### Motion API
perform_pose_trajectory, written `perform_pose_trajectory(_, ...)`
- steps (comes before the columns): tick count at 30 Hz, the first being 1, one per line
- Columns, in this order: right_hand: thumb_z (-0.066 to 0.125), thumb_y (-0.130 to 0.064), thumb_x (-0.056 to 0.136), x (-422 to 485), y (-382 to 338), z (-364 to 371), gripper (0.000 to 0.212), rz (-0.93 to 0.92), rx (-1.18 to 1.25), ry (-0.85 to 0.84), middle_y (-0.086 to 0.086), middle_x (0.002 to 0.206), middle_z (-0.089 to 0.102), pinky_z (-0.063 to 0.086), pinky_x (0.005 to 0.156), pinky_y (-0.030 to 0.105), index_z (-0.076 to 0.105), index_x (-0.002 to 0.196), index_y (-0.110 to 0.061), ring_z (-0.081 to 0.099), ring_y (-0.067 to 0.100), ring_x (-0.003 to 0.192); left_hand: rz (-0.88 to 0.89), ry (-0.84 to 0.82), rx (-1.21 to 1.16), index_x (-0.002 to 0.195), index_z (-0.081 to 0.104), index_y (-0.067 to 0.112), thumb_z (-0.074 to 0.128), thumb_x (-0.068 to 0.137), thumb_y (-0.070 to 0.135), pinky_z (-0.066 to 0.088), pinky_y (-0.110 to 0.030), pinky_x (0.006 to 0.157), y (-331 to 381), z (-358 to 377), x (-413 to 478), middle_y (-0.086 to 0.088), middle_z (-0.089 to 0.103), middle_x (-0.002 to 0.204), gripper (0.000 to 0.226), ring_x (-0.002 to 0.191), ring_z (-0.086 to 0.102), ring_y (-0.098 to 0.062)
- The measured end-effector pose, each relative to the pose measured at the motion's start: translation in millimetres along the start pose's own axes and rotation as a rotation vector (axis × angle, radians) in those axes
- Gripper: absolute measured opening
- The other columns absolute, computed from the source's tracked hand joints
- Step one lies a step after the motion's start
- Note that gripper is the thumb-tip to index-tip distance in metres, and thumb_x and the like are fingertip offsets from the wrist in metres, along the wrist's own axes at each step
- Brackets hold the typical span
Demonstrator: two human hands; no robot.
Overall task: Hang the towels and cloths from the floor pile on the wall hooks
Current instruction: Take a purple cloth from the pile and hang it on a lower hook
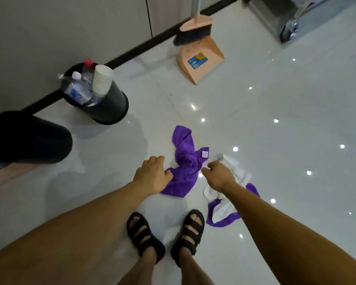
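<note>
Cloths, loose on glossy tile floor point(286, 103)

Purple cloth point(185, 161): soft, crumpled, white tag; left hand point(152, 175) touches its edge. White cloth point(243, 173): bunched under right hand point(220, 177). Either grasp: cannot tell. Nearby: black bin point(111, 108), peach dustpan point(201, 64).

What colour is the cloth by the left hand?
Purple cloth, small white tag; head view shows it best.

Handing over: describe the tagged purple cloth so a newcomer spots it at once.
From the black bin by the wall, come across the glossy floor toward the person's sandals. The long crumpled purple cloth lies between them. Unlike the other purple cloth on its right, half covered by a white towel, it lies uncovered and shows a small square white tag.
</note>
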State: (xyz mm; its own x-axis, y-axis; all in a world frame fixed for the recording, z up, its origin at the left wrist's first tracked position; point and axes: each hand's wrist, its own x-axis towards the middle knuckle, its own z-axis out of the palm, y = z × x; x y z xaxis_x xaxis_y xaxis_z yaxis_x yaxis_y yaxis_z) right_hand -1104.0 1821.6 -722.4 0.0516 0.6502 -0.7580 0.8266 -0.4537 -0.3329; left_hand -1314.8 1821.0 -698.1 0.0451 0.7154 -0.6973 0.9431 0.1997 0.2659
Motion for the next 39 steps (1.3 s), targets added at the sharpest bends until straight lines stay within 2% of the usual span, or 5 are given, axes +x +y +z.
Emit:
perform_pose_trajectory(17,0.044,-0.017,0.093,255,96,191,0.022,0.315,0.383,0.231,0.019,0.098,0.064,0.051,0.082,0.045,0.06,0.096,-0.002,0.061,0.037,0.091,-0.044,0.004,-0.214,0.139,0.039,0.015,0.05,0.092,0.037,0.043,-0.039,0.094,-98,214,190,-0.008,0.047,0.137,0.053,0.121,0.047,-0.027)
perform_pose_trajectory(25,0.041,-0.019,0.082,96,-40,92,0.018,-0.018,0.993,0.242,-0.003,0.065,0.044,0.036,0.061,0.032,0.043,0.065,-0.017,0.041,0.012,0.064,-0.044,-0.03,-0.418,0.145,0.032,0.02,0.061,0.084,0.036,0.037,-0.029,0.098,-74,78,103,-0.004,0.04,0.146,0.07,0.128,0.045,-0.025)
perform_pose_trajectory(33,0.05,-0.027,0.092,-93,-195,-57,0.028,-0.087,1.177,-0.218,0.015,0.09,0.068,0.051,0.081,0.04,0.066,0.095,-0.004,0.063,0.031,0.087,0.093,-0.068,-0.598,0.147,0.021,0.031,0.083,0.061,0.031,0.041,-0.025,0.088,-69,-130,-47,0.013,0.039,0.136,0.106,0.116,0.045,-0.01)
perform_pose_trajectory(37,0.058,-0.038,0.088,-192,-275,-127,0.04,-0.297,1.201,-0.471,0.019,0.1,0.068,0.051,0.09,0.04,0.07,0.103,-0.002,0.066,0.029,0.091,0.104,-0.087,-0.714,0.109,0.056,0.028,0.08,0.075,0.027,0.044,-0.006,0.063,-71,-219,-135,0.015,0.061,0.1,0.042,0.084,0.059,0.002)
perform_pose_trajectory(39,0.065,-0.039,0.083,-234,-307,-152,0.041,-0.485,1.118,-0.5,0.018,0.099,0.071,0.054,0.088,0.037,0.072,0.102,-0.003,0.068,0.027,0.092,0.1,0.001,-0.831,0.097,0.065,0.021,0.069,0.085,0.017,0.052,-0.015,0.069,-73,-262,-179,0.002,0.069,0.092,0.014,0.078,0.065,-0.007)
